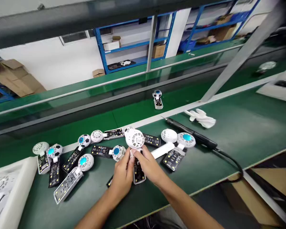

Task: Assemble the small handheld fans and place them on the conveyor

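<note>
Centrally, the left hand (122, 173) and right hand (150, 164) are closed on a handheld fan (135, 143) just below its white head (134, 136); its circuit board (138, 174) shows between them. To the left of the hands, a blue-hubbed fan (73, 178) lies angled on the counter (92, 200). To their right lie another opened fan (174, 157) and, farther out, a corded electric screwdriver (192, 132). Beyond the hands, a football-patterned fan (158, 102) rests on the green conveyor belt (133, 112).

Left grip (123, 171) and right grip (150, 164) on a white round-headed device (135, 139) — black screwdriver (193, 131) on green bench (243, 114).
</note>
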A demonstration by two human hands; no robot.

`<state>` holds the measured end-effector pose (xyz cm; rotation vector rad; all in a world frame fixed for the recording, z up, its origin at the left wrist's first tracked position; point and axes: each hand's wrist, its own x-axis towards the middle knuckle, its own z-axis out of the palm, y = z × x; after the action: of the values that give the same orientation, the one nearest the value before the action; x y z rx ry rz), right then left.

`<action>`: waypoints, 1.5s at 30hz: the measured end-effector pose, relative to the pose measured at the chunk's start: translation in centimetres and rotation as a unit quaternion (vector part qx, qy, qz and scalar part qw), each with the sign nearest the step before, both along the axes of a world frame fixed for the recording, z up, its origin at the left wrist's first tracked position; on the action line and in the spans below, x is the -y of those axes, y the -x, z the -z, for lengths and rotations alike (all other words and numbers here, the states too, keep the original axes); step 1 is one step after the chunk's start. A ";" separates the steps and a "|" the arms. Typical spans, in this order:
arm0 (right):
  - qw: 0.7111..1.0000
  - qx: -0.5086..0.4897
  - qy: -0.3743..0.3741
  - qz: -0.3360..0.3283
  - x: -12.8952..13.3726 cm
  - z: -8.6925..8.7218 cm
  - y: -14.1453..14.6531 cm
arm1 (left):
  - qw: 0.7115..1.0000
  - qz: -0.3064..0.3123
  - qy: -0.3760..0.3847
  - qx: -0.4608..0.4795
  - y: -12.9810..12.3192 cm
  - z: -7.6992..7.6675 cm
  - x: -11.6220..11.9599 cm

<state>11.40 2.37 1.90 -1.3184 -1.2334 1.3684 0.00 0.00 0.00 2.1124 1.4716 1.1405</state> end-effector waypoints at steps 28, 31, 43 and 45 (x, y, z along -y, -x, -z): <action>0.998 -0.009 0.021 0.056 0.0 0.2 -0.3 | 0.977 0.101 0.185 -0.033 0.5 -5.0 -1.7; 0.998 0.005 0.010 0.056 0.1 0.3 -0.3 | 0.973 0.097 0.210 -0.024 0.3 -5.3 -1.8; 1.000 0.021 -0.017 -0.002 -0.3 0.2 -0.9 | 0.973 0.108 0.200 -0.046 0.3 -4.6 -1.8; 1.000 0.021 -0.018 -0.003 -0.4 0.1 -0.9 | 0.972 0.117 0.194 -0.061 0.5 -4.7 -1.9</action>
<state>12.30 2.74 1.82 -1.3245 -1.2859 1.3235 -0.53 1.92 4.70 2.0349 1.3224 0.5896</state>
